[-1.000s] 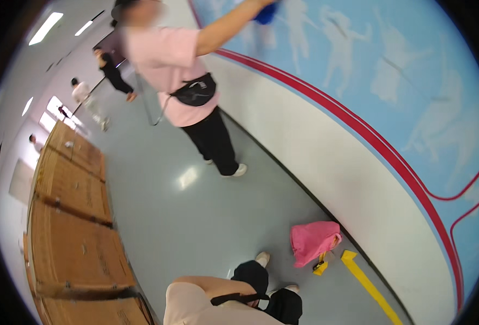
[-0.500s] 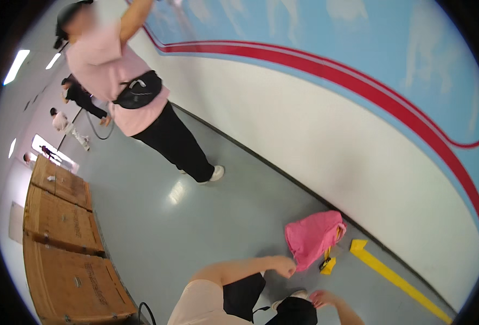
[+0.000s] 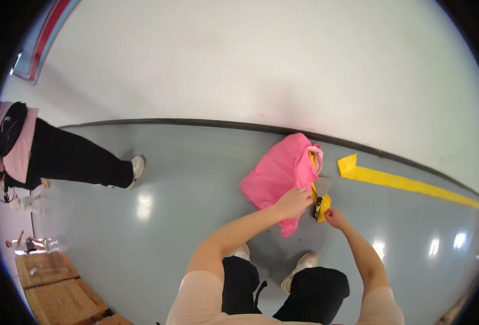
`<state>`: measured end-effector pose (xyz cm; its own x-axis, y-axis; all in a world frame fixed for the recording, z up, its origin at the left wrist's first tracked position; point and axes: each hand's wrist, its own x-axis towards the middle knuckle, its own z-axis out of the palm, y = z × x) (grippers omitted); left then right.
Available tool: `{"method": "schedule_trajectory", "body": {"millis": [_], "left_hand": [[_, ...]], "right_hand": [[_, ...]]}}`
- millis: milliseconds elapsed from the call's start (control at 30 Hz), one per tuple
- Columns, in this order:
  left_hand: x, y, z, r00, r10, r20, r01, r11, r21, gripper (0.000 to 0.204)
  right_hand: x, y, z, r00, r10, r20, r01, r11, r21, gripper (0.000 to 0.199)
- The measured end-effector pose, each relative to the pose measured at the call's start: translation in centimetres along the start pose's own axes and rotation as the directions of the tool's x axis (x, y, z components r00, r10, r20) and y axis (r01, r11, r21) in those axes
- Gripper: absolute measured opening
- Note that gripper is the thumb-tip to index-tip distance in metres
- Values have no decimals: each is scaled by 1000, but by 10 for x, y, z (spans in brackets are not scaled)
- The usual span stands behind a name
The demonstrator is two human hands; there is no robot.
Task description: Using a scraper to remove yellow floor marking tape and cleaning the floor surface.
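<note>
A pink plastic bag point(image 3: 277, 170) lies slumped on the floor against the wall, its mouth turned right and yellow material point(image 3: 313, 162) showing inside. My left hand point(image 3: 294, 203) is over the bag's lower right edge, fingers reaching out beside its mouth; their tips are partly hidden. Close by, a putty knife point(image 3: 318, 208) with a dark handle and a grey blade lies at a folded yellow piece point(image 3: 325, 205). My right hand point(image 3: 335, 219) hovers just right of that piece, fingers curled in, with nothing visible in them.
A yellow strip point(image 3: 407, 181) with a folded end runs along the floor near the white wall point(image 3: 261, 65). At left stands a person in black trousers point(image 3: 76, 157). Wooden crates point(image 3: 60, 300) fill the lower left corner, with other people beyond. My shoes point(image 3: 300, 270) are below the bag.
My view has swung down and right toward the bag. Both hands have come forward from near my knees to the bag and the putty knife. The right fingers have curled in.
</note>
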<state>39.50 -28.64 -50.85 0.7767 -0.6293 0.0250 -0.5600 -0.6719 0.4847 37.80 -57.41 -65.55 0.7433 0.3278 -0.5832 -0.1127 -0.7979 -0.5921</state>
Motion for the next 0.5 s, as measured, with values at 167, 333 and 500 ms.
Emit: {"method": "schedule_trajectory", "body": {"millis": [167, 333, 500], "left_hand": [[37, -24, 47, 931, 149, 335, -234, 945, 229, 40], [37, -58, 30, 919, -204, 336, -23, 825, 564, 33], [-2, -97, 17, 982, -177, -59, 184, 867, 462, 18]], "right_hand": [[38, 33, 40, 925, -124, -358, 55, 979, -195, 19], [27, 25, 58, 904, -54, -423, 32, 998, -57, 19], [4, 36, 86, 875, -55, -482, 97, 993, 62, 22]]}}
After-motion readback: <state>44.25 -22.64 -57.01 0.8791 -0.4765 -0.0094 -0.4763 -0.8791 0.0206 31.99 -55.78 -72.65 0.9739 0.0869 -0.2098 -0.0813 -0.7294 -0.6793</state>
